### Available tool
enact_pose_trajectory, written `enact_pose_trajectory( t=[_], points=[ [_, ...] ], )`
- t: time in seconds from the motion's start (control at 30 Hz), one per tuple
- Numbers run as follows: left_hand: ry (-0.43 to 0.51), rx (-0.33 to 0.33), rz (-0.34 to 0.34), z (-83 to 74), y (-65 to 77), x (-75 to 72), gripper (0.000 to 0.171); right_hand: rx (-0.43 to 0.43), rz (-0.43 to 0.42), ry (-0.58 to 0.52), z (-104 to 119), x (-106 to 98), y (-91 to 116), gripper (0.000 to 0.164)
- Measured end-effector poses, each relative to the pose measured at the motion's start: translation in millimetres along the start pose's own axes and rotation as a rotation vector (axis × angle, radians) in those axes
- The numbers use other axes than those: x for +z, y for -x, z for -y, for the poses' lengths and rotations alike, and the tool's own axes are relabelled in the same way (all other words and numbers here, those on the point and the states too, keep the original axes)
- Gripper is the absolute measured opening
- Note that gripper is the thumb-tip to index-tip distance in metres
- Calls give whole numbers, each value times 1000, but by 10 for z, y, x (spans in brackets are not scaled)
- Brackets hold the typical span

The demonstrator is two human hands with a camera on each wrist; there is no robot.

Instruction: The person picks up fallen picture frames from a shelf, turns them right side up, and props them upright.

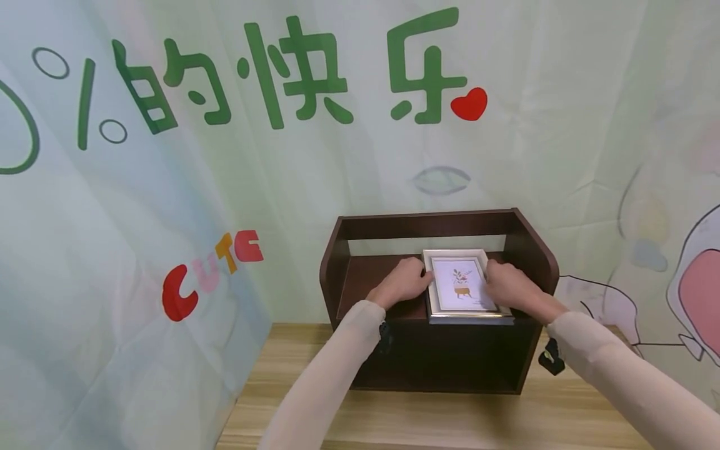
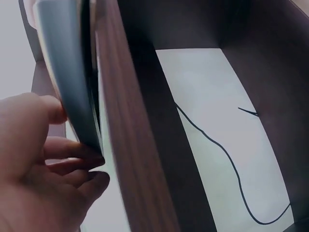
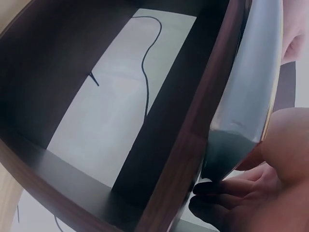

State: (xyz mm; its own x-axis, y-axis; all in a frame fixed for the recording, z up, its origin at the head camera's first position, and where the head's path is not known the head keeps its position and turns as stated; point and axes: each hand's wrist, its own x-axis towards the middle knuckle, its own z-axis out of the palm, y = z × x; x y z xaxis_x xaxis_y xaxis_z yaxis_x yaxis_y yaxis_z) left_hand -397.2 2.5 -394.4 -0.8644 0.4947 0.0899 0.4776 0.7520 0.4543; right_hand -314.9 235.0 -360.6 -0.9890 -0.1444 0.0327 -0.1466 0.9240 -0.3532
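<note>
A picture frame (image 1: pixel 458 281) with a pale gold border and a small plant-pot print lies face up on the upper board of a dark brown desk shelf (image 1: pixel 427 223), its near edge over the board's front. My left hand (image 1: pixel 404 281) grips its left side. In the left wrist view, the thumb is against the frame's grey side (image 2: pixel 72 67) and the fingertips reach underneath. On the opposite side my right hand (image 1: pixel 510 284) grips the right edge. The right wrist view shows the fingers (image 3: pixel 231 191) curled below the frame's corner, close to the board.
The shelf stands on a wood-grain table (image 1: pixel 292 356) against a printed cloth backdrop (image 1: pixel 309 169). Its side panels (image 1: pixel 534 250) rise at both ends, and a back rail crosses behind the frame. Below the board is an open compartment (image 1: pixel 433 356).
</note>
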Motion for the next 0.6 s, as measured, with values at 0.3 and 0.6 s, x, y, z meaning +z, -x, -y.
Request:
enact_pose_trajectory(
  t=[0.3, 0.6],
  points=[
    [100, -47, -145, -236, 344, -261, 36, -1, -105, -154, 46, -34, 17, 46],
    [436, -143, -251, -248, 441, -266, 41, 4, -228, -226, 44, -71, 85, 50]
  ],
)
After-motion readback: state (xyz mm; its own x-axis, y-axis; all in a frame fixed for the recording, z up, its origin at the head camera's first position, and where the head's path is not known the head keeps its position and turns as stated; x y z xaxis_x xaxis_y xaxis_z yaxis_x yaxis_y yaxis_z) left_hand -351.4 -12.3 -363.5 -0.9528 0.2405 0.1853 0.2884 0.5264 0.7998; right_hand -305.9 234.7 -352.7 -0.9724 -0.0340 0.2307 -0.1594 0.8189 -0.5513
